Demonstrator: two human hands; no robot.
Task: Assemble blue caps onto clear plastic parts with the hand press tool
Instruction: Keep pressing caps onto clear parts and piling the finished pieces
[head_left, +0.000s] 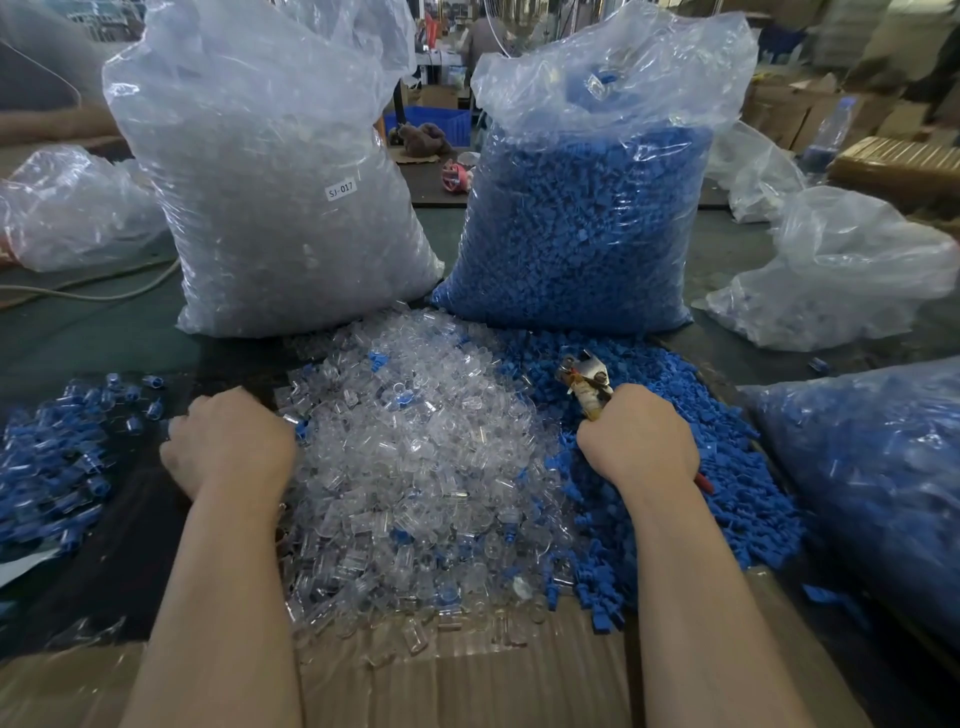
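Right hand (638, 436) grips the metal hand press tool (584, 382); left hand (228, 441), curled, contents hidden. Left of the tool, the heap of small clear plastic parts (415, 441); beneath it, loose blue caps (675, 415). Light, stiff, probably slippery: pinch singly by the sides.

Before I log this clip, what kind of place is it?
Most likely a small factory assembly bench. Bulk bags of clear plastic parts and blue caps stand behind loose heaps, and the right hand holds the hand press tool; cartons sit behind.
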